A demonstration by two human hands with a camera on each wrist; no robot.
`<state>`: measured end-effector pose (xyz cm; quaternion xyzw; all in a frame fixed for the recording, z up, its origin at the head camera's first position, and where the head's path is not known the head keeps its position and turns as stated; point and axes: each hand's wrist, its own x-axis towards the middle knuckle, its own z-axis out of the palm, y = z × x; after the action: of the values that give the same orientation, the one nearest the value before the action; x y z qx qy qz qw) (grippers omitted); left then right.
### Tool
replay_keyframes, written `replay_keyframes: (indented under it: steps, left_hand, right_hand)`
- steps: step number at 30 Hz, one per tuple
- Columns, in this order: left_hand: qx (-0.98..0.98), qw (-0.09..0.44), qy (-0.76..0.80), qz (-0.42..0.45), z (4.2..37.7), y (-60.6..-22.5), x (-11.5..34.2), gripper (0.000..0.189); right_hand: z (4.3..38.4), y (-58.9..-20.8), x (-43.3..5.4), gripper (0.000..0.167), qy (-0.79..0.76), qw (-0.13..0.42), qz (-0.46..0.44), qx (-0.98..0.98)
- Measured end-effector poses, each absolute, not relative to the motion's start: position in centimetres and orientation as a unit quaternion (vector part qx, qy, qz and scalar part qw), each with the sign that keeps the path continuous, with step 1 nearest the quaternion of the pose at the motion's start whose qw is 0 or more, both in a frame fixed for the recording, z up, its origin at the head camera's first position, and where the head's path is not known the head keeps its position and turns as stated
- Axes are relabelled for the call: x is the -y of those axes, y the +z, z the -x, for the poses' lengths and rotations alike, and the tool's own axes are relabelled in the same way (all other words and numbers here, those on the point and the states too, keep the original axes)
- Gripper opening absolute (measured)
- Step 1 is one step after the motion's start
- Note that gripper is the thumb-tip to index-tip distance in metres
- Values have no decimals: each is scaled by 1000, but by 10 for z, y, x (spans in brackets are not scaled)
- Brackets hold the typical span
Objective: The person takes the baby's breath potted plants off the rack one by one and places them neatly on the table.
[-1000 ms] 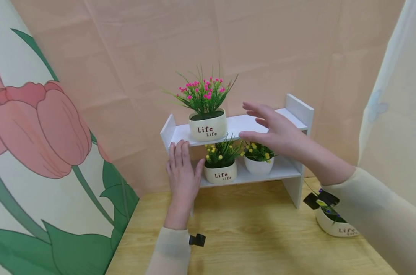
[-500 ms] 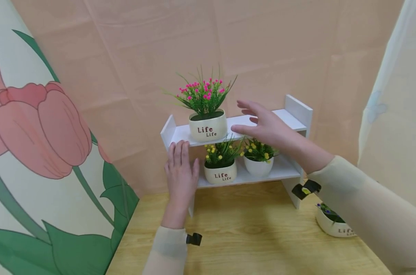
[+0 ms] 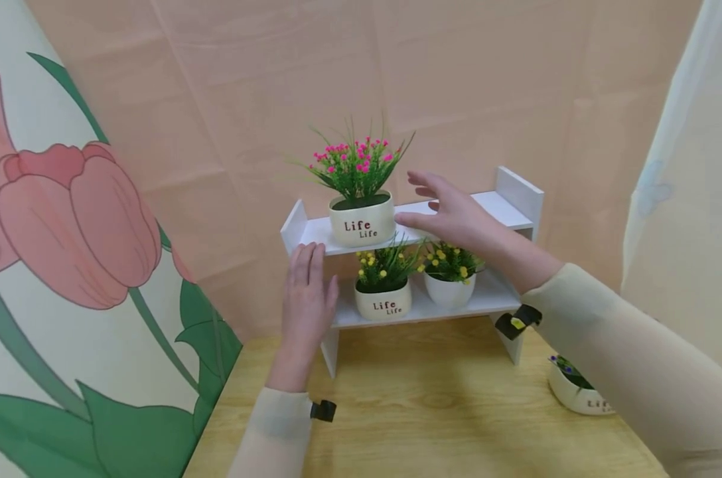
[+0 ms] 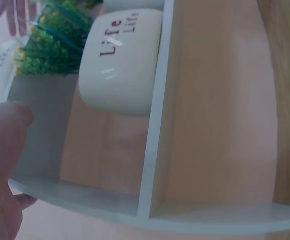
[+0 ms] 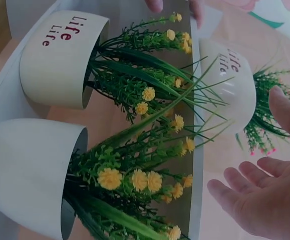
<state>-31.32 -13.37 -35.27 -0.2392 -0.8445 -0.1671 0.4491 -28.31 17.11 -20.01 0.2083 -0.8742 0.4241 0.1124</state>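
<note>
A potted plant with pink flowers [image 3: 362,222] stands upright on the upper tier of a white two-tier shelf [image 3: 521,194]. My right hand [image 3: 450,211] is just right of that pot, fingers extended and thumb apart. In the right wrist view its palm faces the pink-flowered plant [image 5: 230,90], with nothing held. At the shelf's front left corner is my left hand [image 3: 306,295], its fingers nearly straight at the upper board's edge. Beneath, on the lower tier, stand a yellow-flowered plant in a "Life" pot [image 3: 383,304] and another in a plain white pot [image 3: 449,291].
A "Life" pot with small purple flowers [image 3: 578,393] stands on the wooden table [image 3: 421,411] at the right, partly behind my right sleeve. Behind the shelf hangs a pinkish cloth [image 3: 468,93]. A panel with printed tulips [image 3: 74,226] stands at the left.
My right hand has moved left, closer to the pink-flowered pot. My left hand has shifted slightly left and its thumb has drawn nearer its fingers. The pots have stayed in place.
</note>
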Motion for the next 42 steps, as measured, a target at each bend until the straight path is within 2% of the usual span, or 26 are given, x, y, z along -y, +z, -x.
replay_keyframes:
  steps: [14,24,33,42]
  left_hand:
    - [853,445,-193,192,319,-358,120,71]
    - [860,435,-190,187,318,-362,119,71]
    - [853,449,-191,185,316,-362,117,71]
    - [867,429,-184,173,314,-358,117,72]
  right_hand:
    - [299,-205,-154,99,450,93,-216,862]
    - [310,-212,-146,102,460,75,-210,860]
    - [313,-211,-139,103,461,68,-201,862]
    - [315,-210,-134,105,464,62,-199,861]
